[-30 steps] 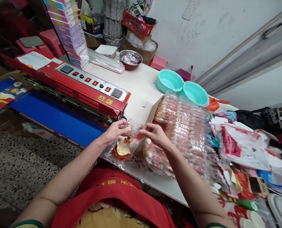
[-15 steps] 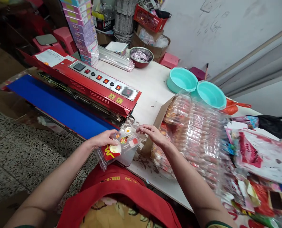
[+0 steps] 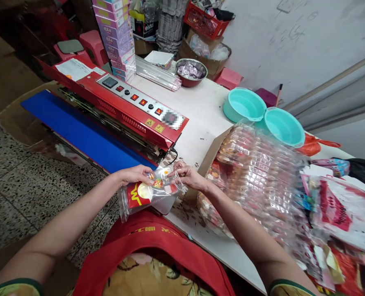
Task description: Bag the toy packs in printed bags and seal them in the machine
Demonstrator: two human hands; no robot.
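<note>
Between your two hands, at the near edge of the table (image 3: 200, 111), sits a small clear bag (image 3: 150, 195) of toys. Your left hand (image 3: 134, 176) pinches its top from one side, and your right hand (image 3: 187, 176) pinches the other side. Whether the top lies flat is hard to tell through the shiny plastic. Just beyond is the red sealing machine (image 3: 133, 107) with its blue belt (image 3: 83, 135). A crooked top could seal badly, and a loose grip could drop the bag.
</note>
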